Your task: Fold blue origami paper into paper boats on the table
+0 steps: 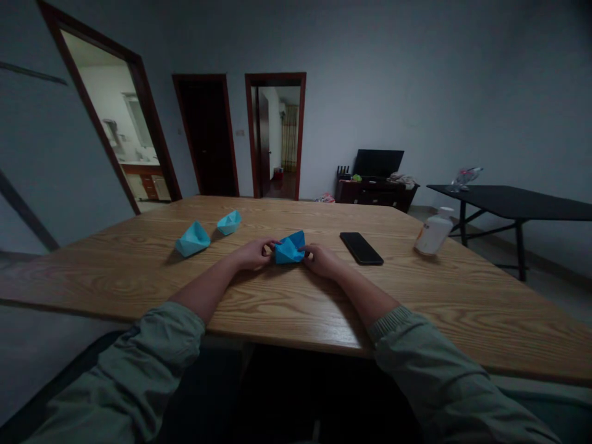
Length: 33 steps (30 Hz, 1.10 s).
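A folded piece of blue origami paper (290, 250) rests on the wooden table (139, 277) between my hands. My left hand (252, 254) pinches its left side, and my right hand (321, 261) holds its right corner with the fingertips. Both forearms lie along the tabletop, in grey-green sleeves. To the left of my left hand sit a light-blue paper boat (192, 239) and a smaller one (229, 222), neither touching my hands.
A black smartphone (361, 248) lies right of my right hand, and a white plastic bottle (433, 233) lies on its side farther right. Behind the table stand a black side table (513, 202), a dark cabinet (372, 194) and doorways.
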Motion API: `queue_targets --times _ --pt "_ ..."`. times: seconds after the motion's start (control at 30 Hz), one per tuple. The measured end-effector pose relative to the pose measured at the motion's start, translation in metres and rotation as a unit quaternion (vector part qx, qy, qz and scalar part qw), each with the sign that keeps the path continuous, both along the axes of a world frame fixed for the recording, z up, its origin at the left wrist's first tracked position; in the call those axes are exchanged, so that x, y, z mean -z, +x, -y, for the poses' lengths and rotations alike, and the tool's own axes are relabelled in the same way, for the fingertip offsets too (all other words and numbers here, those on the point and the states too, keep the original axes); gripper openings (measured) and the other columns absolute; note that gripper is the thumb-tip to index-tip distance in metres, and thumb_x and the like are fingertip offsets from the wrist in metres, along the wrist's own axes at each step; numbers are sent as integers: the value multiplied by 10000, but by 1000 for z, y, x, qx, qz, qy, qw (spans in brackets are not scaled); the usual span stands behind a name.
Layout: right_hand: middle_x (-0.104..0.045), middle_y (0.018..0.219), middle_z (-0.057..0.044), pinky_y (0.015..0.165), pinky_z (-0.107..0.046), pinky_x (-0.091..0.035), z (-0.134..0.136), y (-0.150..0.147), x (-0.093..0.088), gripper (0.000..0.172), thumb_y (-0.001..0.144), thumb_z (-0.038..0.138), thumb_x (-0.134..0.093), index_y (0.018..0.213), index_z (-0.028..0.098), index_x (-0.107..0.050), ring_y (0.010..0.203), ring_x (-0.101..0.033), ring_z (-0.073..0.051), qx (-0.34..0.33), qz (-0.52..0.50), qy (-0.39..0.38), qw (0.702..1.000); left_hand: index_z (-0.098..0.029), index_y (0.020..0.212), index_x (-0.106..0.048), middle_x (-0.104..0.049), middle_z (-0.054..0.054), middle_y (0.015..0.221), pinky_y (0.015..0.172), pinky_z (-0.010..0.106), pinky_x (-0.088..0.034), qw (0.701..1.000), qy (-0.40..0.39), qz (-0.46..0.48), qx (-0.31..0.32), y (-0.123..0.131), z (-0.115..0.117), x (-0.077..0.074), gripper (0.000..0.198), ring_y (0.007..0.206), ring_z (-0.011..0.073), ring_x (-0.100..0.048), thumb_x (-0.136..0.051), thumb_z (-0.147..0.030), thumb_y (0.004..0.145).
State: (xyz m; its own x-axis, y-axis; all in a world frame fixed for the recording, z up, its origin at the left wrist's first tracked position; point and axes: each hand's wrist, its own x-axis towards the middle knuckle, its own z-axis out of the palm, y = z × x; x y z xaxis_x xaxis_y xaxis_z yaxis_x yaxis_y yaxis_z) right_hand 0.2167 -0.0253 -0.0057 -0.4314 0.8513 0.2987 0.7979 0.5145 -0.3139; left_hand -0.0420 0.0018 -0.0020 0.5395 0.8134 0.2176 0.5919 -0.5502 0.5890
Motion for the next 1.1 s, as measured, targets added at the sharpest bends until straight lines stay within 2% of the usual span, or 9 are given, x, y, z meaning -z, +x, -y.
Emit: queue_targets --times 0.2,0.33,0.57,0.67,0.77,0.8,0.87,0.93,1.1 --pt "-656 1041 -59 763 -244 -416 -3 7 -3 301 845 214 -525 1116 244 -654 891 -599 -176 7 12 -2 1000 -212 1321 -478 -630 41 1025 611 209 -444 999 17 28 26 4 1 1 634 652 90 -548 -574 -214 694" --pt "-659 1022 -56 742 -250 -421 -14 22 0 357 829 225 -550 1182 233 -606 859 -597 -175 70 -15 8 997 -226 1295 -507 -646 23 926 574 212 -422 999 25 23 10 3 1 0 571 604 94 -540 -577 -250 728" --pt "-672 957 -42 740 -235 -430 -24 32 6 407 766 183 -589 1172 211 -607 795 -598 -149 102 -70 -2 992 -216 1015 -685 -657 22 836 598 233 -394 994 101 -22 -18 10 7 -1 284 623 119 -523 -589 -321 769" --pt "-678 888 -38 656 -219 -427 -27 36 2 386 765 176 -565 1148 196 -616 670 -579 -123 138 -112 -13 984 -215 1084 -663 -658 22 825 585 231 -398 996 78 29 16 29 17 -8 338 594 110 -517 -596 -342 778" --pt "-669 840 -40 610 -216 -420 -31 47 -4 331 796 212 -521 1107 182 -629 612 -557 -111 170 -177 -12 969 -198 1252 -545 -648 37 863 549 210 -404 983 39 167 58 38 17 -16 489 582 92 -517 -601 -326 783" --pt "-665 836 -39 607 -217 -423 -32 51 -6 318 809 238 -508 1097 179 -630 618 -560 -113 169 -204 -14 964 -191 1259 -533 -638 37 847 539 205 -401 976 45 210 39 35 13 -17 489 586 91 -517 -593 -314 789" --pt "-662 851 -42 605 -222 -433 -30 56 -11 315 828 308 -496 1081 175 -630 643 -570 -120 141 -252 -27 957 -181 1217 -553 -613 26 801 507 199 -378 959 83 267 -49 23 0 -17 445 556 82 -482 -582 -283 785" --pt "-666 891 -54 622 -232 -446 -25 55 -15 337 830 393 -511 1045 170 -642 688 -582 -132 102 -279 -32 954 -175 1199 -549 -596 19 781 488 200 -365 950 82 280 -110 5 -15 -13 433 541 82 -465 -570 -262 776" --pt "-686 890 -64 698 -254 -452 -10 31 -30 410 800 539 -546 923 171 -678 789 -601 -159 68 -244 15 967 -161 1110 -600 -580 26 809 523 220 -396 959 63 229 -151 -13 -30 -2 378 581 95 -494 -576 -278 751"
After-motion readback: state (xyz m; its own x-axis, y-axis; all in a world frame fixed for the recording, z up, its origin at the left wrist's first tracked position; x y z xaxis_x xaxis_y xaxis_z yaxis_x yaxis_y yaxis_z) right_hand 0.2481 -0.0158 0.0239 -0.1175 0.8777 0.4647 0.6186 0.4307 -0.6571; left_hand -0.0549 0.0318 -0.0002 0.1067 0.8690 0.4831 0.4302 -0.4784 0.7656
